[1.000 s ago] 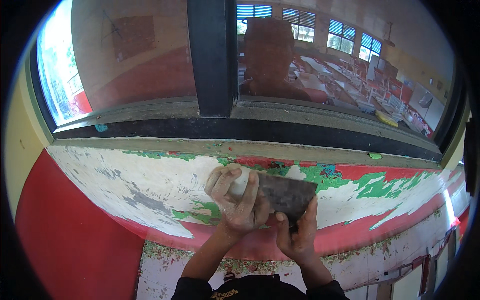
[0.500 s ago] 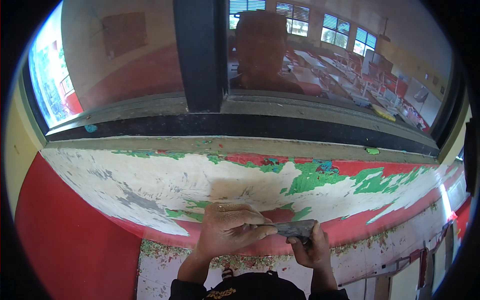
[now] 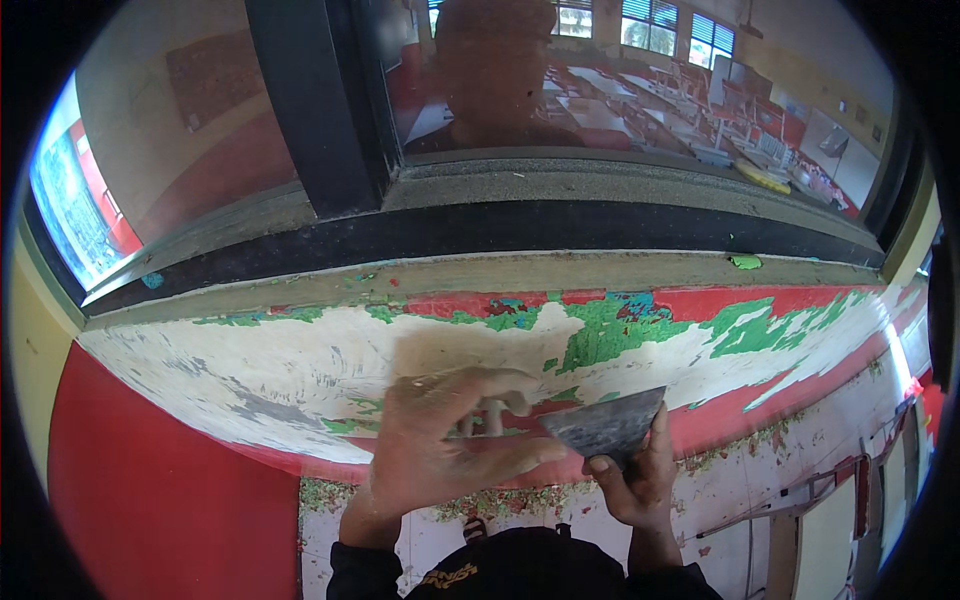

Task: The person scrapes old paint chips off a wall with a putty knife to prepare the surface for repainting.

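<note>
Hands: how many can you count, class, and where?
2: the left hand, open beside the scraper; the right hand, holding the scraper.

Dark-framed window point(image 3: 320, 110) above wall point(image 3: 250, 360); paint peeling, white/green/red patches. Solid red section point(image 3: 170, 470) lower left. Pale floor point(image 3: 735, 495), paint chips along wall base. Behind glass: rows of desks point(image 3: 592, 112), far louvred windows point(image 3: 648, 37) daylit.

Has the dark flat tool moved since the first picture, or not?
Yes: the dark flat tool, held in the right hand, now appears lower, farther from the window sill.
</note>
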`<act>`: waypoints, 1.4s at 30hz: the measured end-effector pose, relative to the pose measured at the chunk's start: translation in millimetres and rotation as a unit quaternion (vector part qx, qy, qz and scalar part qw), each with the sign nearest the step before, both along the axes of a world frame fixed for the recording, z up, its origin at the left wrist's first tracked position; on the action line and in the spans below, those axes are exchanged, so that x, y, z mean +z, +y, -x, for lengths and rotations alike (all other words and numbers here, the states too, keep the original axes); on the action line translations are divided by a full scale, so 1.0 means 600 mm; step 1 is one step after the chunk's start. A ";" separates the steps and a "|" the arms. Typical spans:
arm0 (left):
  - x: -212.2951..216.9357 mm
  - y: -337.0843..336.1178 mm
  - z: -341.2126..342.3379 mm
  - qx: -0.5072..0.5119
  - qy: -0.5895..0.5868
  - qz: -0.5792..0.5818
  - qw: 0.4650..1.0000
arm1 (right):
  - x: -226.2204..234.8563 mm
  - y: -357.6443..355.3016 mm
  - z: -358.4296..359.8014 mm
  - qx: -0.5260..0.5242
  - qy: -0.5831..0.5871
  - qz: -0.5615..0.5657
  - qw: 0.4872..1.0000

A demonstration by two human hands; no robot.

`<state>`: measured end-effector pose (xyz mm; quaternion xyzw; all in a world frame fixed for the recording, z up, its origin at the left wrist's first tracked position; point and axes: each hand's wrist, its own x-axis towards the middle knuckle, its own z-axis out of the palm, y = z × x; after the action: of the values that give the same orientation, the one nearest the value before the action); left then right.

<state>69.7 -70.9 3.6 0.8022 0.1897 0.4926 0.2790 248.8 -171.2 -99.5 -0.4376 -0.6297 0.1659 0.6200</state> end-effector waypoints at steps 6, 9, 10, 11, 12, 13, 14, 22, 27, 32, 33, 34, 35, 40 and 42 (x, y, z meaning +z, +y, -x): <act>-0.020 0.024 0.020 -0.104 0.041 -0.012 0.994 | 0.005 0.000 0.008 0.053 0.059 0.022 0.997; -0.018 0.025 0.025 -0.171 -0.028 0.046 0.984 | 0.018 0.000 0.012 0.068 0.110 0.037 0.991; -0.015 0.024 0.023 -0.199 -0.095 0.093 0.971 | 0.026 -0.001 0.011 0.063 0.111 0.036 0.991; -0.010 0.027 0.018 -0.204 -0.093 0.092 0.970 | 0.037 -0.002 0.010 0.050 0.154 0.034 0.986; 0.000 0.033 0.009 -0.064 -0.068 -0.088 0.992 | 0.047 -0.001 0.008 0.037 0.198 0.032 0.979; 0.012 0.035 0.006 0.082 -0.037 -0.267 0.959 | 0.056 0.004 0.010 -0.001 0.168 0.026 0.985; 0.023 0.035 0.000 0.081 -0.034 -0.269 0.959 | 0.061 0.004 0.011 -0.002 0.171 0.023 0.985; 0.015 0.057 -0.057 0.246 0.073 -0.512 0.819 | 0.077 0.018 0.031 -0.025 0.193 0.038 0.980; 0.010 0.063 -0.054 0.236 0.093 -0.518 0.817 | 0.075 0.020 0.027 -0.013 0.184 0.042 0.982; 0.005 0.064 -0.054 0.240 0.072 -0.508 0.824 | 0.070 0.022 0.024 -0.003 0.172 0.037 0.984; 0.005 0.064 -0.054 0.241 0.070 -0.508 0.824 | 0.070 0.021 0.023 0.002 0.171 0.037 0.985; 0.005 0.064 -0.053 0.241 0.069 -0.507 0.824 | 0.069 0.021 0.022 0.007 0.169 0.037 0.985; 0.007 0.062 -0.051 0.242 0.070 -0.508 0.824 | 0.069 0.021 0.022 0.009 0.170 0.037 0.985; 0.022 0.045 -0.050 0.164 0.047 -0.404 0.899 | 0.053 0.018 0.018 0.022 0.178 0.033 0.983; 0.033 0.042 -0.045 0.156 0.063 -0.404 0.899 | 0.058 0.012 0.016 0.061 0.208 0.046 0.975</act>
<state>96.9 -45.9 23.3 0.8354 0.1143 0.5125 -0.1621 239.5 -163.8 -64.5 -0.3821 -0.5045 0.3198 0.7051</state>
